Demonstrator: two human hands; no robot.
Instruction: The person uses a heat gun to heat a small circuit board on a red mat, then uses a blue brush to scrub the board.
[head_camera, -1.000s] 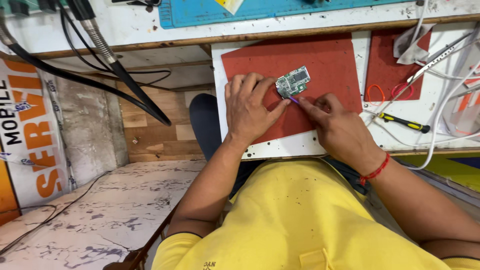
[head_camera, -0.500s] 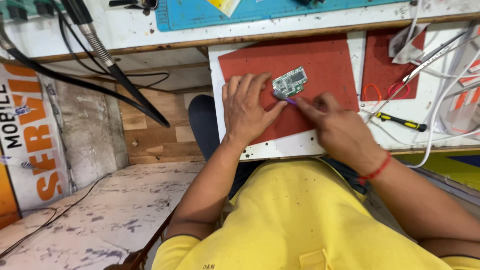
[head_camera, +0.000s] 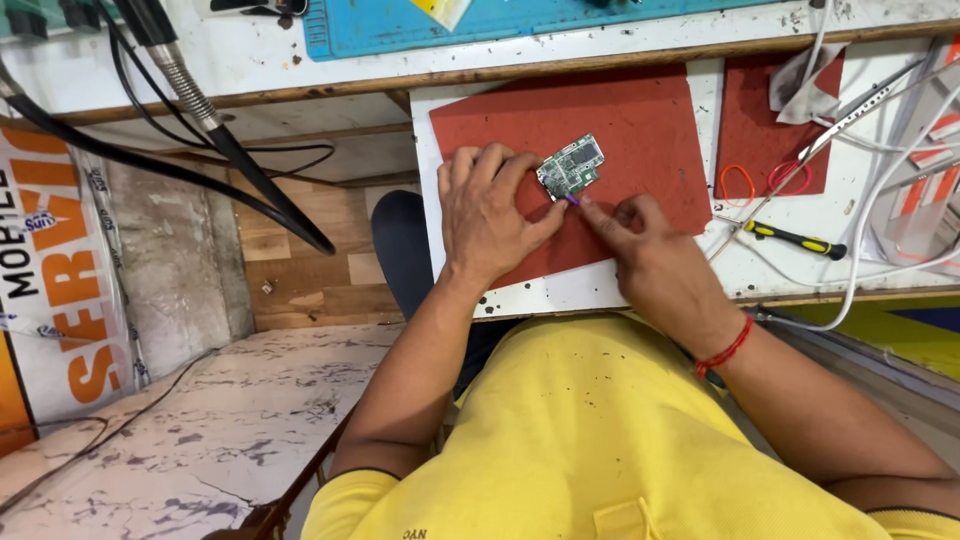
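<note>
the left hand (head_camera: 495, 215) lies spread on the red mat (head_camera: 640, 130), fingertips bracing the small green circuit board (head_camera: 571, 166) while the right hand (head_camera: 640, 250) pinches a thin purple-tipped tool (head_camera: 571, 200) against its edge.

My white workbench (head_camera: 640, 290) carries a red mat (head_camera: 640, 130) before me, a smaller red mat (head_camera: 765, 140) at right, and a yellow-handled screwdriver (head_camera: 795, 239) near white cables (head_camera: 880, 215).

The small green circuit board (head_camera: 571, 166) lies on the red rectangular mat (head_camera: 640, 120) on my table (head_camera: 600, 292), between my hands: left hand (head_camera: 490, 215) left of it, right hand (head_camera: 640, 250) below-right. The yellow-handled screwdriver (head_camera: 795, 239) lies further right.
</note>
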